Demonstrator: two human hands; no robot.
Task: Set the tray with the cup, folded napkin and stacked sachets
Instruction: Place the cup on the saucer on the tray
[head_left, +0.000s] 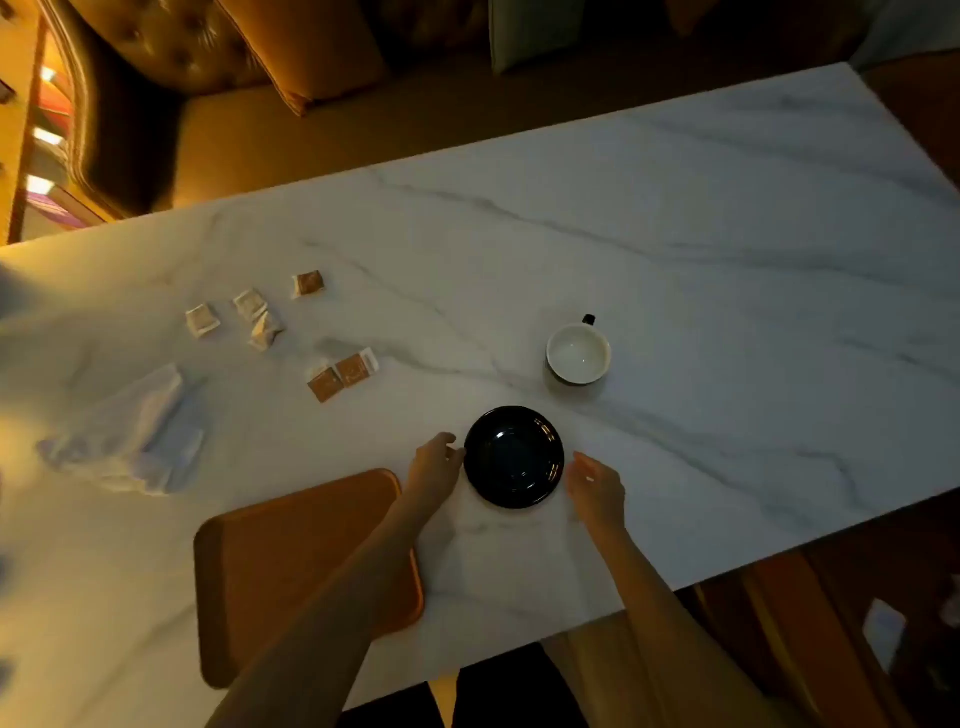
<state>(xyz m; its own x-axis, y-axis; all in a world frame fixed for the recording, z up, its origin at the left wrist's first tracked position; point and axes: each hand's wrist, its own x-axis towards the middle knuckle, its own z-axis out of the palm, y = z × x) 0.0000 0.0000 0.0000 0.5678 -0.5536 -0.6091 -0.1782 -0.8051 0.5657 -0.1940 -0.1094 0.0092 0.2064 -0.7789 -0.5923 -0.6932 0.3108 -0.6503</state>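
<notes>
A black saucer (513, 457) lies on the marble table, just right of the brown tray (291, 561). My left hand (434, 465) touches the saucer's left rim, fingers curled at its edge. My right hand (597, 486) hovers by its right rim, fingers apart, a small gap between them and the saucer. Beyond the saucer stands a cup (577, 354), white inside with a dark handle. Several sachets (260, 319) lie scattered at the left, two brown ones (343, 375) closer in. A white napkin (135, 436) lies crumpled at the far left.
The marble table (701, 249) stretches far right and back. A tufted sofa with an orange cushion (306, 47) sits behind the far edge. Wooden furniture (810, 639) shows under the table's near right corner.
</notes>
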